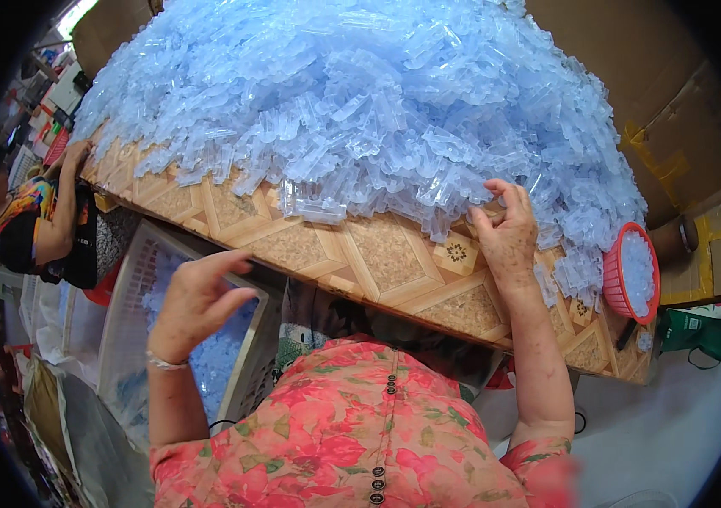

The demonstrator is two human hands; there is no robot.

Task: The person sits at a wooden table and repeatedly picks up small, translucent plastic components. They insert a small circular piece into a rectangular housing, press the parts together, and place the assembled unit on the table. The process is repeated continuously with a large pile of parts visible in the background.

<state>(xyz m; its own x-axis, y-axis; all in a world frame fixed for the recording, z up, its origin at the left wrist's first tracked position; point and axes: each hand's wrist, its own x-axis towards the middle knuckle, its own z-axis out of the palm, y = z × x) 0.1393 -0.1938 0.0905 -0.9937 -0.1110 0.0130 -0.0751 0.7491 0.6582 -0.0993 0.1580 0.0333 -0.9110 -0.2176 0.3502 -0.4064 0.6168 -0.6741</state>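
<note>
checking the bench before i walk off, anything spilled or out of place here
Mostly orderly. The heap of clear blue plastic pieces sprawls to the table's right edge, crowding the red basket, which overhangs that corner. One small piece lies loose near it. The right hand touches the heap; the left hand hovers over a bin.

Worn on the head, looking steeply down, close above the patterned wooden tabletop. Pale blue clear plastic heap toward twelve o'clock.
</note>
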